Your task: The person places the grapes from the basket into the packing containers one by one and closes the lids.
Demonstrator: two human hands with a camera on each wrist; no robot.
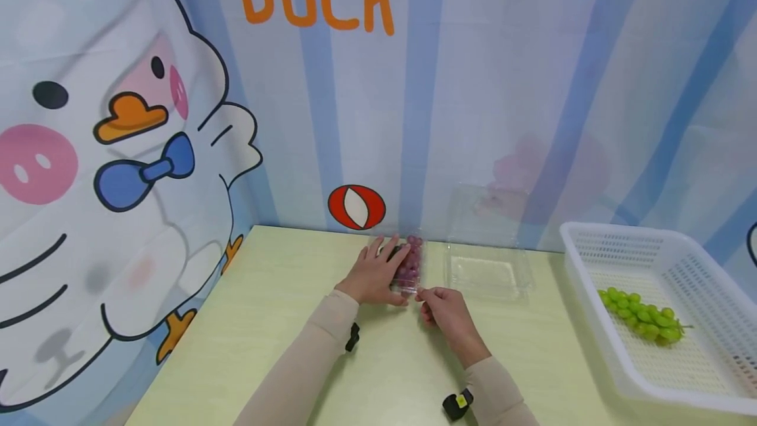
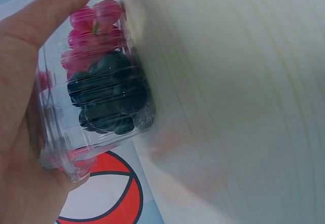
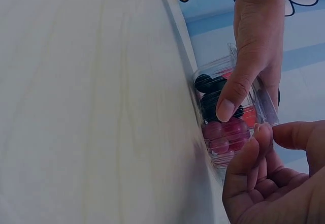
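A clear plastic clamshell box (image 1: 407, 287) stands near the back edge of the table, with its lid down. Inside it are red grapes (image 2: 94, 36) and dark grapes (image 2: 111, 94), seen through the ribbed wall in the left wrist view. My left hand (image 1: 375, 275) lies over the lid with fingers spread, and its thumb (image 3: 234, 99) presses the near side. At the box's near right corner, my right hand (image 1: 451, 314) pinches the rim between thumb and forefinger, its other fingers curled. The left fingers hide part of the lid.
A second clear clamshell box (image 1: 491, 275) stands open to the right, its lid leaning back towards the curtain. Farther right, a white plastic basket (image 1: 621, 363) holds a bunch of green grapes (image 1: 641, 316). The printed curtain (image 1: 485, 84) hangs behind the table.
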